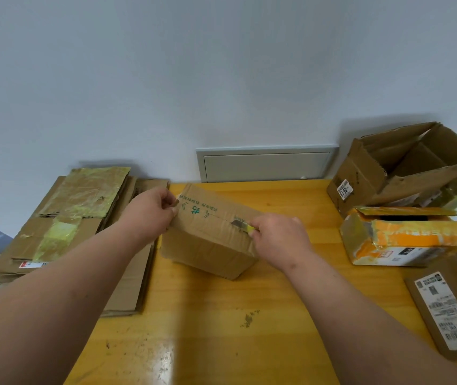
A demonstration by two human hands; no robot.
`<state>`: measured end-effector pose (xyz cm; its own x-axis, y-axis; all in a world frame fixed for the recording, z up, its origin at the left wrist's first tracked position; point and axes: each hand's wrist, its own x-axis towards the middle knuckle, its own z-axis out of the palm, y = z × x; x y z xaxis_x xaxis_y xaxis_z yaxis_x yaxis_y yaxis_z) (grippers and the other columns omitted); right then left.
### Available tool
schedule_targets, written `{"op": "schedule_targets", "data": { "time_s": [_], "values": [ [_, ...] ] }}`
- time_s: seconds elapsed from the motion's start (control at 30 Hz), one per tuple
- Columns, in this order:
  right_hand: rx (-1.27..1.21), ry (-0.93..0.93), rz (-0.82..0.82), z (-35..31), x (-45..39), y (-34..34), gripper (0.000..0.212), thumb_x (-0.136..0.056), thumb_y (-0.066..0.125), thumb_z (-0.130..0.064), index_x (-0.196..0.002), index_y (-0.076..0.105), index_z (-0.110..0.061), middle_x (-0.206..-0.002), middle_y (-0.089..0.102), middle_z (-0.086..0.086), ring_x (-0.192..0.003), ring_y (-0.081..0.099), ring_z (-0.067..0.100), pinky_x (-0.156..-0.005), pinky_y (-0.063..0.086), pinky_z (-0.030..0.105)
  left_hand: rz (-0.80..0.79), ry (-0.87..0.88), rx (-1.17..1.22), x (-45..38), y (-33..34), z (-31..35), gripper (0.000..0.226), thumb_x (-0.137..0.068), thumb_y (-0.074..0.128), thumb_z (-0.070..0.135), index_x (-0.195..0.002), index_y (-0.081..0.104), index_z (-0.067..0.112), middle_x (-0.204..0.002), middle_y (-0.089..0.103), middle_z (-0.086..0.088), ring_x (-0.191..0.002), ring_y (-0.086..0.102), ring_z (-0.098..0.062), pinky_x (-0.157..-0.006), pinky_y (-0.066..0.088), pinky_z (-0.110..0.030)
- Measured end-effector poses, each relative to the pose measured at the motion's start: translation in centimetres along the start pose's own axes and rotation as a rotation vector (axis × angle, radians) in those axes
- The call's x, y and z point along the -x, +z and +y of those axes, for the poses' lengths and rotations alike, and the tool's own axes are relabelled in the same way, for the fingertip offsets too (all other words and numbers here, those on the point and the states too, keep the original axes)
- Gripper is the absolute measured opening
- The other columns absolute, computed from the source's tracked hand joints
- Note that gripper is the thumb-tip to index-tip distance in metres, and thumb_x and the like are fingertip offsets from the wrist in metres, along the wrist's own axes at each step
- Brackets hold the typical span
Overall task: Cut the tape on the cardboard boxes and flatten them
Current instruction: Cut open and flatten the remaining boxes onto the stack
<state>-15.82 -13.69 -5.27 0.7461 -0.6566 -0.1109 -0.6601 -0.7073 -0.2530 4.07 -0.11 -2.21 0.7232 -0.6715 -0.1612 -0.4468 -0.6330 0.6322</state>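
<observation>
Brown corrugated cardboard box (210, 234) with green print, sitting tilted near the middle of a yellow wooden table (221, 329). Left hand (149, 211) curled on the box's far left corner, pinching the edge. Right hand (276, 236) closed around a yellow-handled utility knife (242, 225), grey blade laid on the top seam near the box's right end. Stack of flattened brown cardboard sheets (82, 226) with yellowish tape, at the table's left edge. Open brown carton (399, 168) at the far right, against the wall. Orange-and-yellow taped box (405, 240) just in front of it. Flat brown parcel with a white shipping label (449, 309) at the near right.
</observation>
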Motion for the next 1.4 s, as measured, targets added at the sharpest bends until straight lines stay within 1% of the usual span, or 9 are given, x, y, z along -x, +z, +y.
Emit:
{"op": "schedule_targets", "data": {
  "time_s": [0.2,0.33,0.47,0.57,0.67,0.9,1.1,1.2,1.4],
  "values": [
    [-0.024,0.009,0.01,0.8,-0.5,0.8,0.028,-0.101,0.045,-0.03,-0.122,0.063,-0.035,-0.115,0.064,-0.005,-0.104,0.059,0.023,-0.089,0.035,0.04,-0.182,0.033,-0.087,-0.1,-0.4,-0.2,0.06,-0.079,0.08,0.017,-0.128,0.046,0.021,-0.102,0.056,0.006,-0.086,0.059,-0.01,-0.063,0.047,-0.019],
    [-0.029,-0.044,0.006,0.3,-0.7,0.8,0.032,-0.102,0.043,-0.03,-0.129,0.06,-0.037,-0.119,0.062,-0.007,-0.109,0.057,0.02,-0.09,0.032,0.039,-0.267,0.061,-0.3,0.1,-0.3,-0.1,0.092,-0.06,0.091,0.041,-0.133,0.036,0.03,-0.124,0.049,0.001,-0.099,0.059,-0.018,-0.082,0.058,-0.034],
    [-0.023,-0.094,-0.007,-0.8,-1.0,0.7,0.035,-0.102,0.041,-0.029,-0.132,0.058,-0.037,-0.121,0.06,-0.006,-0.11,0.056,0.019,-0.092,0.032,0.041,-0.249,0.083,-0.779,0.3,0.7,-0.3,0.112,-0.054,0.078,0.075,-0.143,0.015,0.046,-0.138,0.03,-0.003,-0.112,0.051,-0.026,-0.091,0.053,-0.043],
    [0.023,-0.131,-0.017,-1.6,-1.4,0.7,0.034,-0.101,0.042,-0.023,-0.126,0.061,-0.036,-0.114,0.061,-0.004,-0.104,0.056,0.02,-0.087,0.031,0.04,-0.187,0.198,-0.929,-0.3,1.8,-0.6,0.113,-0.053,0.071,0.082,-0.145,0.022,0.037,-0.16,0.007,-0.003,-0.144,0.02,-0.033,-0.112,0.024,-0.059],
    [0.062,-0.148,-0.021,-2.7,-1.7,0.8,0.034,-0.098,0.043,-0.02,-0.121,0.063,-0.036,-0.107,0.061,-0.003,-0.099,0.057,0.02,-0.08,0.029,0.04,-0.308,0.226,-0.846,-0.7,3.0,-0.6,0.119,-0.058,0.076,0.074,-0.151,0.015,0.032,-0.165,-0.003,0.005,-0.15,0.003,-0.029,-0.118,0.013,-0.059],
    [-0.172,-0.045,-0.073,-2.2,-2.7,0.8,0.034,-0.1,0.041,-0.026,-0.124,0.064,-0.033,-0.113,0.069,-0.004,-0.105,0.06,0.021,-0.094,0.041,0.041,-0.297,0.216,-0.834,-1.4,3.4,-2.0,0.138,-0.051,0.07,0.085,-0.156,0.0,0.031,-0.161,0.02,0.007,-0.144,0.014,-0.03,-0.114,0.019,-0.054],
    [-0.57,0.041,-0.031,-0.7,-2.9,1.2,0.031,-0.099,0.05,-0.023,-0.125,0.06,-0.036,-0.099,0.06,-0.016,-0.09,0.055,0.01,-0.071,0.044,0.029,-0.254,0.311,-0.824,-1.8,3.1,-2.6,0.13,-0.048,0.063,0.091,-0.154,0.015,0.033,-0.155,0.032,0.009,-0.143,0.027,-0.019,-0.116,-0.002,-0.056],
    [-0.46,0.001,0.047,-0.6,-2.9,0.9,0.022,-0.099,0.052,-0.026,-0.117,0.059,-0.038,-0.089,0.057,-0.02,-0.086,0.053,0.01,-0.082,0.043,0.034,-0.225,0.337,-0.833,-2.0,3.0,-2.7,0.127,-0.048,0.058,0.094,-0.153,0.02,0.034,-0.152,0.037,0.01,-0.141,0.032,-0.016,-0.114,-0.006,-0.055],
    [-0.143,-0.136,0.203,-1.7,-3.1,0.1,0.027,-0.097,0.052,-0.019,-0.112,0.065,-0.038,-0.108,0.068,-0.014,-0.105,0.057,0.017,-0.104,0.023,0.042,-0.191,0.373,-0.81,-2.1,3.0,-3.0,0.121,-0.05,0.057,0.093,-0.151,0.025,0.036,-0.149,0.041,0.012,-0.139,0.034,-0.015,-0.111,-0.007,-0.052]
  ]
}}
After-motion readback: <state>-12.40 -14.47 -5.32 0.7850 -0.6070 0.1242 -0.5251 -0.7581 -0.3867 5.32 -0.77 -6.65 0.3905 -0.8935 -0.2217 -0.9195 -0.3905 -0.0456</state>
